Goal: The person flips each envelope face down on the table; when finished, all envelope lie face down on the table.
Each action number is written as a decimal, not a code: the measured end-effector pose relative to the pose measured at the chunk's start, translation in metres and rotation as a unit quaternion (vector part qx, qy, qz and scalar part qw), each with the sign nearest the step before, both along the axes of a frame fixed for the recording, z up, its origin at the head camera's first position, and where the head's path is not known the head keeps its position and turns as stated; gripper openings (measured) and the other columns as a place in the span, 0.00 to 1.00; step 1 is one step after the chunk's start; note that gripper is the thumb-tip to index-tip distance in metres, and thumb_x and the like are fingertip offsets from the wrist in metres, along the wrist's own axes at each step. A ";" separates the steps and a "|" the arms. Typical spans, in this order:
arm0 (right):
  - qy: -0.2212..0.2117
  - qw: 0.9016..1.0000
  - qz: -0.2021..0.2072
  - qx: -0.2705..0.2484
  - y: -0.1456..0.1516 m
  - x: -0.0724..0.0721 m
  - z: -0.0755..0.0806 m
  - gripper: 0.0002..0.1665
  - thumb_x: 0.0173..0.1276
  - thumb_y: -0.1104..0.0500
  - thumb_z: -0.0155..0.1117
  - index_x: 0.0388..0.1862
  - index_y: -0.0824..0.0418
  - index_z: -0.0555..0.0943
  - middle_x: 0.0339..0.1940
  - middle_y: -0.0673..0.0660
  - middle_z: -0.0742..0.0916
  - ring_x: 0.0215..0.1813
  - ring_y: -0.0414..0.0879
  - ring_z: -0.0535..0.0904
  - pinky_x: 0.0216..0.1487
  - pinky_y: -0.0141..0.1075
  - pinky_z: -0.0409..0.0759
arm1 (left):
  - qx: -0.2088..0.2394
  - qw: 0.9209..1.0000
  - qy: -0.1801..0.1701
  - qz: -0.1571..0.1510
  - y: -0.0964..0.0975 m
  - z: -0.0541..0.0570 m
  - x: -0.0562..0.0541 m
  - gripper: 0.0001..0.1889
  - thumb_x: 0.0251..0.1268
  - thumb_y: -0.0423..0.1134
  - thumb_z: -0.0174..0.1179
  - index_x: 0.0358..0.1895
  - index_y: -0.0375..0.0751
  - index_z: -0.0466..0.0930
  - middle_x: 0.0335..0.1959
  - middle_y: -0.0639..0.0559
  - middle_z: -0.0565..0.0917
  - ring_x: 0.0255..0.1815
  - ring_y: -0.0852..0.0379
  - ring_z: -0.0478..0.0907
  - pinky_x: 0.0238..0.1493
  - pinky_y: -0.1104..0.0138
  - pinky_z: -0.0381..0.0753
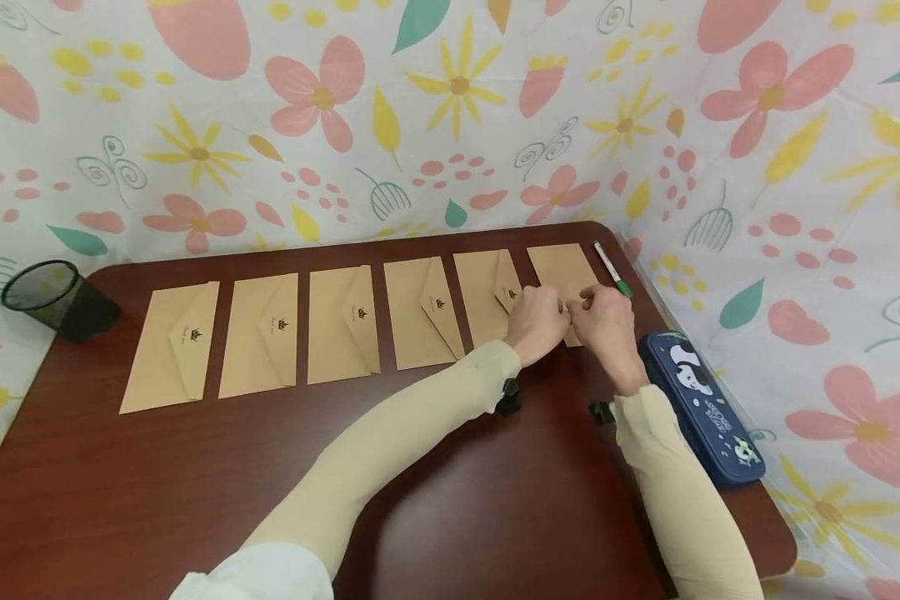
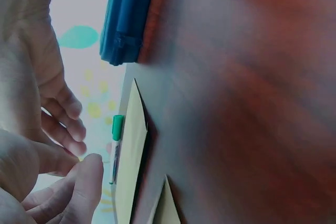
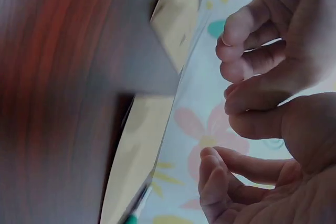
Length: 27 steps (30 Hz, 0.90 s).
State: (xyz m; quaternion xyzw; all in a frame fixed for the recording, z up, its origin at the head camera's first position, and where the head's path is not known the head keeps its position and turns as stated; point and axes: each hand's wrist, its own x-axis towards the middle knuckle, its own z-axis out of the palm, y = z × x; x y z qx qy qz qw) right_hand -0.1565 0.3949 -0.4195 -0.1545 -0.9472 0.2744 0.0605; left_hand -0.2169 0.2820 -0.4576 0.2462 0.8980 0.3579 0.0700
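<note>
My left hand and right hand meet over the rightmost brown envelope, fingers bent and thumbs nearly touching. The left wrist view shows the left hand low and the right hand higher, both raised off the envelope. In the right wrist view, the right hand's fingers curl inward. Whether a small thing is pinched between the fingertips cannot be made out. Beside the left hand lies another envelope, its flap bearing a dark crown print.
Several more brown envelopes lie in a row leftward. A green-capped marker rests near the right edge, with a navy pencil case nearer me. The black mesh pen holder is at the far left of the brown table.
</note>
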 end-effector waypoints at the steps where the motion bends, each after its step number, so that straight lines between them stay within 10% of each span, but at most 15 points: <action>1: -0.005 1.000 0.003 -0.003 -0.006 0.003 0.002 0.27 0.81 0.55 0.61 0.68 0.75 0.81 0.56 0.74 0.90 0.59 0.71 0.86 0.63 0.63 0.83 | 0.007 1.000 -0.009 -0.003 -0.009 0.007 0.006 0.28 0.75 0.33 0.57 0.11 0.47 0.61 0.10 0.56 0.56 0.12 0.60 0.53 0.18 0.67 0.56; 6: -0.040 0.998 0.036 -0.014 -0.023 0.003 -0.004 0.27 0.82 0.54 0.62 0.68 0.74 0.80 0.55 0.73 0.89 0.55 0.66 0.86 0.54 0.55 0.86 | 0.015 1.000 -0.011 0.014 -0.032 -0.007 0.008 0.23 0.75 0.38 0.62 0.15 0.50 0.74 0.13 0.61 0.69 0.16 0.64 0.64 0.21 0.70 0.62; 10: -0.020 0.996 0.087 0.030 -0.014 -0.017 -0.044 0.18 0.80 0.53 0.63 0.42 0.68 0.86 0.29 0.60 0.85 0.34 0.53 0.79 0.36 0.45 0.76 | 0.024 0.999 0.024 0.040 -0.045 -0.031 0.001 0.15 0.72 0.44 0.66 0.23 0.57 0.87 0.21 0.67 0.83 0.23 0.67 0.75 0.26 0.72 0.71; 15: -0.055 0.989 0.109 0.083 -0.007 -0.039 -0.087 0.23 0.74 0.50 0.70 0.21 0.58 0.76 0.21 0.54 0.75 0.27 0.50 0.70 0.28 0.44 0.67 | 0.055 0.998 0.005 0.032 -0.081 0.003 0.016 0.16 0.70 0.34 0.63 0.20 0.48 0.83 0.18 0.59 0.80 0.21 0.61 0.74 0.27 0.70 0.71; 22: -0.100 0.987 0.099 0.080 -0.002 -0.053 -0.108 0.26 0.66 0.44 0.79 0.19 0.59 0.79 0.24 0.57 0.81 0.29 0.53 0.77 0.29 0.41 0.73 | 0.071 0.994 0.036 0.071 -0.104 -0.001 0.016 0.11 0.69 0.36 0.66 0.27 0.47 0.92 0.23 0.59 0.90 0.23 0.65 0.79 0.30 0.74 0.76; 27: -0.112 0.984 0.107 0.083 -0.002 -0.057 -0.108 0.24 0.66 0.47 0.78 0.18 0.58 0.78 0.23 0.56 0.81 0.29 0.54 0.78 0.30 0.40 0.75 | 0.070 0.993 0.022 0.088 -0.119 0.017 0.025 0.07 0.68 0.31 0.66 0.34 0.42 0.93 0.32 0.51 0.94 0.31 0.56 0.87 0.37 0.71 0.80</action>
